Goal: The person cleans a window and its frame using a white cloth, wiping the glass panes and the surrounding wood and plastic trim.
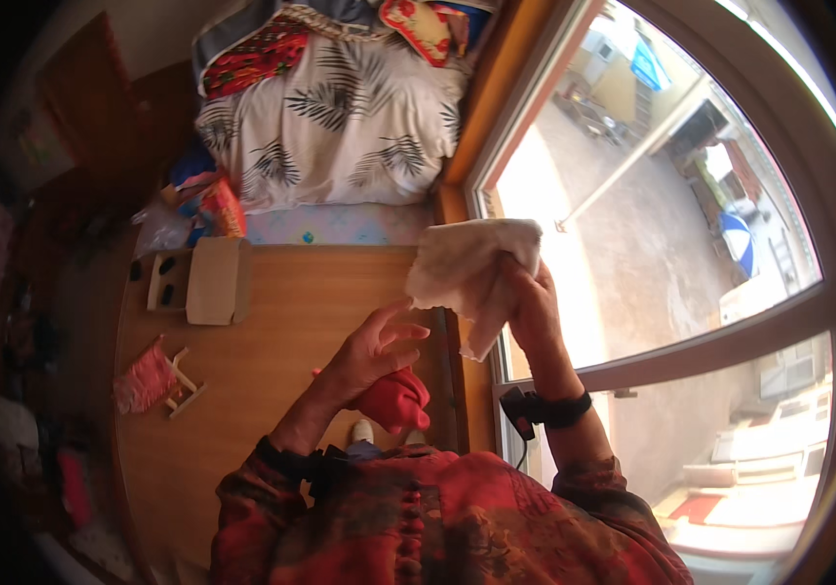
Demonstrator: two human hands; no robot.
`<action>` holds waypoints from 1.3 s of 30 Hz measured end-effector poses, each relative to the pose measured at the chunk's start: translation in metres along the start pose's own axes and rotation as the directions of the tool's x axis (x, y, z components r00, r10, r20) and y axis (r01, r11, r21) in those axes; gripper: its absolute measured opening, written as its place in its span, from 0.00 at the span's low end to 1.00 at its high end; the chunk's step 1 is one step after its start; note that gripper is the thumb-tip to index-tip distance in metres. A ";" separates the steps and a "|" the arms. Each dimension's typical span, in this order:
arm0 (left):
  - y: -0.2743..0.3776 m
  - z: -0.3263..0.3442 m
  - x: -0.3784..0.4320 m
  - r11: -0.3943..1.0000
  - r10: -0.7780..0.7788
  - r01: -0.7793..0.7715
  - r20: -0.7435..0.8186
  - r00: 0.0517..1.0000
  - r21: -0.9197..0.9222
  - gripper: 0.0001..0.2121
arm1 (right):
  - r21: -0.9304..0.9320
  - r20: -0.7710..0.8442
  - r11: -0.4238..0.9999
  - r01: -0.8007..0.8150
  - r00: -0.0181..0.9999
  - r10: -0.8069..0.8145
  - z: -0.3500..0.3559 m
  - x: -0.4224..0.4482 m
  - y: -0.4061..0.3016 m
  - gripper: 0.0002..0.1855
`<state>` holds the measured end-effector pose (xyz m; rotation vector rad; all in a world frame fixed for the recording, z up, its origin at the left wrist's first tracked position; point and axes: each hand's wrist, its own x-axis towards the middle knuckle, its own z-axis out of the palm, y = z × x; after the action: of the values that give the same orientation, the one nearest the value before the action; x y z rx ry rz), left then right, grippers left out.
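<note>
My right hand (535, 300) grips a folded white cloth (465, 259) with ragged edges, held up in front of the window. A loose flap of it hangs below the fingers. My left hand (377, 349) is just left of the cloth, its visible fingers spread and the index fingertip close to the cloth's lower left corner. A bunched red cloth-like item (396, 402) shows directly beneath the left palm and wrist. Whether the lower fingers hold it is hidden. Dark bands circle both wrists.
A large framed window (644, 219) runs along the right, with a yard outside. Ahead is a bed with a leaf-print cover (345, 124). On the wooden floor (301, 292) are an open cardboard box (217, 281), a small stool with a pink cover (146, 376) and plastic bags (168, 230).
</note>
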<state>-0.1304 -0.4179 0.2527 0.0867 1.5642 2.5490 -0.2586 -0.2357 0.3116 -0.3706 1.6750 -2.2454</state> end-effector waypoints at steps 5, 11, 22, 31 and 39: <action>-0.008 0.039 0.039 0.999 -0.021 0.024 0.075 0.997 -0.039 0.29 | -0.045 -0.037 0.999 0.022 0.999 -0.023 0.009 -0.024 -0.011 0.14; -0.033 0.077 0.064 0.995 -0.072 0.089 0.279 0.958 -0.047 0.16 | -0.500 -0.065 0.853 0.151 0.975 -0.210 -0.034 -0.059 0.045 0.25; -0.041 0.155 0.088 0.744 -0.301 0.469 0.389 0.871 -0.475 0.12 | -0.808 -0.130 0.589 0.021 0.969 -0.212 -0.051 -0.150 -0.049 0.27; -0.068 0.180 0.141 0.927 0.373 -0.374 0.163 0.913 -0.025 0.11 | -0.533 -0.154 0.831 0.160 0.947 -0.281 -0.092 -0.153 -0.083 0.18; -0.057 0.147 0.164 0.901 0.016 0.053 0.156 0.988 -0.431 0.11 | -0.744 0.585 -0.667 -0.025 0.458 -0.669 -0.107 -0.139 -0.266 0.15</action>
<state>-0.2685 -0.2375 0.2641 0.2121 0.9083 2.7303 -0.1982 -0.0156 0.5341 -1.3811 4.0468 0.4439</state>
